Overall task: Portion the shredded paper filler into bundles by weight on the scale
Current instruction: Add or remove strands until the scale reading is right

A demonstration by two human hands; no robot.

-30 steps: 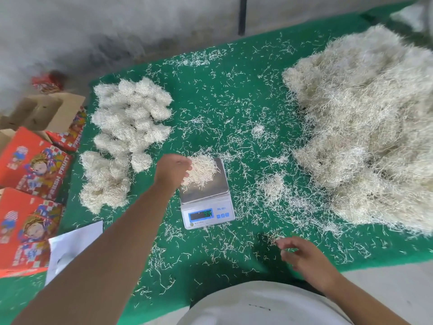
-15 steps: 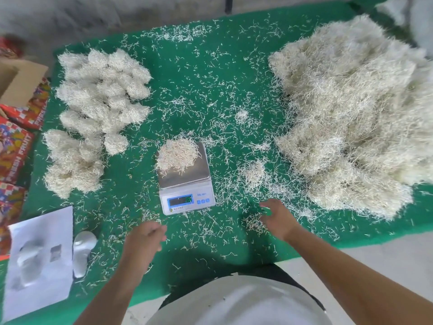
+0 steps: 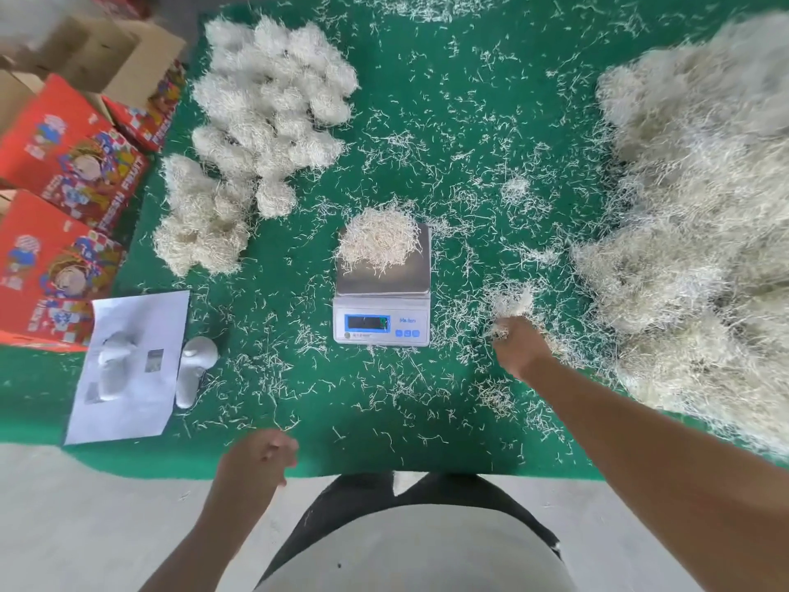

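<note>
A small heap of shredded paper filler (image 3: 378, 242) sits on the scale (image 3: 381, 292) at the centre of the green mat (image 3: 448, 121). Just to its right, the right hand (image 3: 518, 350) pinches a loose tuft (image 3: 510, 299). The left hand (image 3: 256, 461) hangs loosely curled, holding nothing. Finished bundles (image 3: 260, 121) lie on the left.

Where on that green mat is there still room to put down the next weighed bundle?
The green strip between the finished bundles and the scale holds only stray shreds, as does the near edge below the scale. The right side is crowded: the big filler heap fills it, and the right hand works beside it.
</note>
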